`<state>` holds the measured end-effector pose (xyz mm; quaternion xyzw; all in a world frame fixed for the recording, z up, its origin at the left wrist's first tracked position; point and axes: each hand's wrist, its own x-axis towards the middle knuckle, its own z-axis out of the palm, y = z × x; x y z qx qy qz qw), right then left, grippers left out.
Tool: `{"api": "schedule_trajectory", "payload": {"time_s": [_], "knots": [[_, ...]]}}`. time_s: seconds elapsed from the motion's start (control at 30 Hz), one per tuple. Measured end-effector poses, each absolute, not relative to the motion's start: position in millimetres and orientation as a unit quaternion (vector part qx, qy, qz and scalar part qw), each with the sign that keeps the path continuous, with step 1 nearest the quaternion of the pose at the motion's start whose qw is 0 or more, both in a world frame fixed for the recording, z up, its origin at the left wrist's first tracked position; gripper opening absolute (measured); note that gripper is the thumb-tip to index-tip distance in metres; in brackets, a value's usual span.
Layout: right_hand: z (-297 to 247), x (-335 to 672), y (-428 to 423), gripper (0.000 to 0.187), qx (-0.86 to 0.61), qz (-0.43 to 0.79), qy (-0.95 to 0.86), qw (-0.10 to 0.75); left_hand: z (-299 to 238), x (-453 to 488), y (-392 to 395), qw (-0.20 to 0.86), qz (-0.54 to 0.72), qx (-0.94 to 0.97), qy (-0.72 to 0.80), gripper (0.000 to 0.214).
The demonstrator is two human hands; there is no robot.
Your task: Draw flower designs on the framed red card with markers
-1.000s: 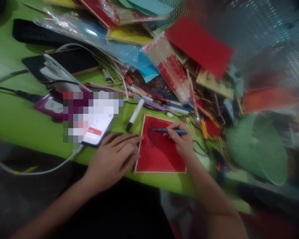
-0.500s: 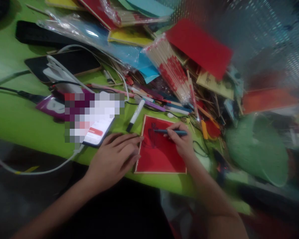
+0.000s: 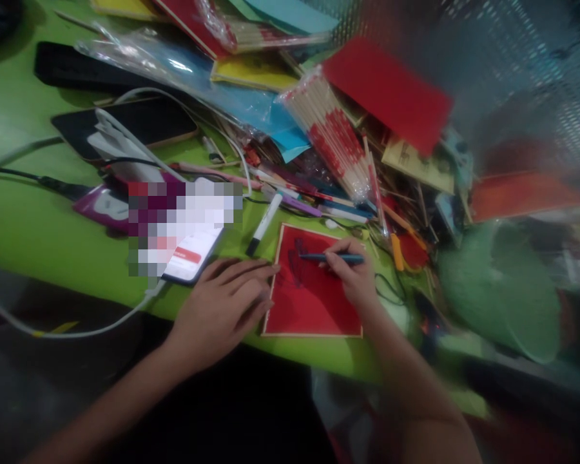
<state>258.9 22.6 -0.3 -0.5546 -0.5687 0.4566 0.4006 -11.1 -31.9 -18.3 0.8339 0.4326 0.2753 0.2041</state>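
"What's on the far left?"

"A lit phone (image 3: 188, 261), just beyond the left hand (image 3: 225, 306). That hand lies palm down, fingers loosely spread, fingertips at the near side of the red card (image 3: 319, 309)."

"So the card's between the hands?"

"Yes, flat, with a white marker (image 3: 267, 219) lying beyond it, on the left hand's side."

"How far has the drawing (image 3: 297, 267) got?"

"Dark lines fill a patch nearer the left hand. I'd call it partly done; they're too blurred for me to make out a figure."

"And what's left?"

"Hard to say. The card looks bare toward the right hand (image 3: 355, 274), which pinches a dark blue pen (image 3: 313, 256), its tip at the lines. Whether it's pressing, I can't tell."

"And past that?"

"A green basket (image 3: 483, 290), right of the right hand."
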Motion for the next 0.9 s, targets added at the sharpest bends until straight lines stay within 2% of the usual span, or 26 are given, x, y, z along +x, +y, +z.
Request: {"api": "schedule_trajectory", "payload": {"time_s": [0.57, 0.9], "knots": [[0.8, 255.6, 23.9, 0.036, -0.569, 0.446, -0.565, 0.398, -19.0, -11.1, -33.1, 0.222, 0.274, 0.824, 0.444, 0.016], [-2.9, 262.6, 21.0, 0.027, -0.554, 0.463, -0.573, 0.389, -17.9, -9.7, -31.8, 0.217, 0.276, 0.827, 0.439, 0.018]]}}
